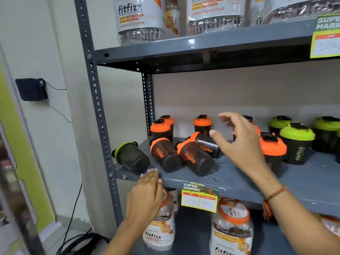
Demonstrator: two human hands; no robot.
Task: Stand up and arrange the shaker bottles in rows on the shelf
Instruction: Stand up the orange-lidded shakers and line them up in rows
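On the grey middle shelf (pixel 239 183), three orange-lidded shaker bottles lie on their sides: one (pixel 164 155), a second (pixel 196 158) and a third (pixel 207 144) behind it. A green-lidded bottle (pixel 131 157) lies at the shelf's left edge. Upright orange-lidded bottles stand at the back left (pixel 160 128), at the back middle (pixel 202 125) and near my wrist (pixel 272 150). Upright green-lidded bottles (pixel 296 142) stand at the right. My right hand (pixel 239 142) hovers open above the fallen bottles, holding nothing. My left hand (pixel 145 196) is open below the shelf's front edge.
The steel upright (pixel 99 111) frames the shelf's left side. Large Fitfizz jars fill the top shelf (pixel 141 21) and the lower shelf (pixel 231 229). A yellow price tag (pixel 199 197) hangs from the shelf front. A black wall box (pixel 32 89) and cables sit at the left.
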